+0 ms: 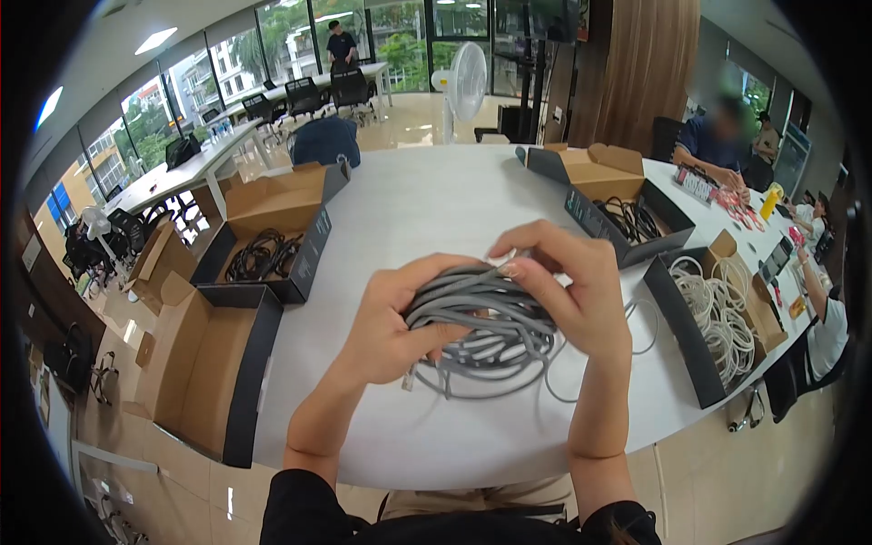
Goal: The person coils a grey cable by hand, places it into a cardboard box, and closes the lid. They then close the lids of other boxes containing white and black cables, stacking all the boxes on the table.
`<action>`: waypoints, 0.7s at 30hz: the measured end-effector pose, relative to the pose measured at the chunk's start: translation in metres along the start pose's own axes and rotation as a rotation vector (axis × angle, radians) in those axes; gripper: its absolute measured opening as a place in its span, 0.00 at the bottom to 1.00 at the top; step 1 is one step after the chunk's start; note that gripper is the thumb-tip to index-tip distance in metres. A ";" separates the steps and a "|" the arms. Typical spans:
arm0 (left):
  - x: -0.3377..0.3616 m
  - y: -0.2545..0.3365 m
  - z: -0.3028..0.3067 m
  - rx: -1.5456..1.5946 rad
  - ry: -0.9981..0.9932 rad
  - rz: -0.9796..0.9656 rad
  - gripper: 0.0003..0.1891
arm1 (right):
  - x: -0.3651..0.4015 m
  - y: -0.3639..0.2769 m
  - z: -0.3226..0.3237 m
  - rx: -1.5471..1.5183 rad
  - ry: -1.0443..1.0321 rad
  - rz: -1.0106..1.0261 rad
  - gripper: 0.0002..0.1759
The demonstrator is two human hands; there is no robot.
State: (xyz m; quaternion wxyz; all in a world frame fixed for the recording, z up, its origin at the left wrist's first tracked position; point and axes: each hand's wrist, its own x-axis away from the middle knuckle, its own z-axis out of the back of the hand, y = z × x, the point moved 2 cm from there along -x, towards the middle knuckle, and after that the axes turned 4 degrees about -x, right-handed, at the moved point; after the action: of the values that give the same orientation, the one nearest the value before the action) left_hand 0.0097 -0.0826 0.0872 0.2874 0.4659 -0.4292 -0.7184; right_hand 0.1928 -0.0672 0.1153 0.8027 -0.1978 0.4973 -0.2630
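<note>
"Over the white counter (409,200), what's held?"
"Coiled gray cable (477,300); left grip (386,329) wrapped around one side, right grip (586,286) pinching its top."
"Rightward?"
"White cables (718,318) in a box (683,338)."

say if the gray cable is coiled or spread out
Coiled: the gray cable is bunched in overlapping loops, held in the left hand, with the right hand at its top.

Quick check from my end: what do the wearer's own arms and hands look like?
Both the left hand and right hand are ungloved, with no watch or bracelet showing. The forearms are bare too. Above them come black sleeves, plain where visible.
</note>
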 end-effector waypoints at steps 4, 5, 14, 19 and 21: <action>-0.003 -0.005 -0.003 0.001 0.055 -0.082 0.22 | 0.002 -0.004 -0.002 0.124 0.079 0.028 0.04; -0.003 -0.003 -0.003 -0.014 0.056 -0.088 0.22 | 0.002 -0.004 -0.001 0.152 0.078 0.024 0.05; 0.007 -0.003 0.007 0.382 0.276 -0.189 0.23 | 0.003 0.000 -0.004 -0.350 -0.060 0.076 0.36; 0.013 0.000 0.010 0.414 0.442 -0.300 0.26 | 0.005 -0.003 -0.027 -0.479 0.050 0.052 0.34; 0.015 -0.001 0.012 0.506 0.461 -0.345 0.25 | 0.001 0.001 -0.034 -0.606 0.048 -0.006 0.34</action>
State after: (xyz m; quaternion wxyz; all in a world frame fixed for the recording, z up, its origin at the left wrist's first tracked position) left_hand -0.0076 -0.0897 0.0826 0.1272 0.7370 -0.4322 -0.5038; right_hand 0.1630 -0.0685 0.0995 0.6943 -0.4233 0.5716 -0.1095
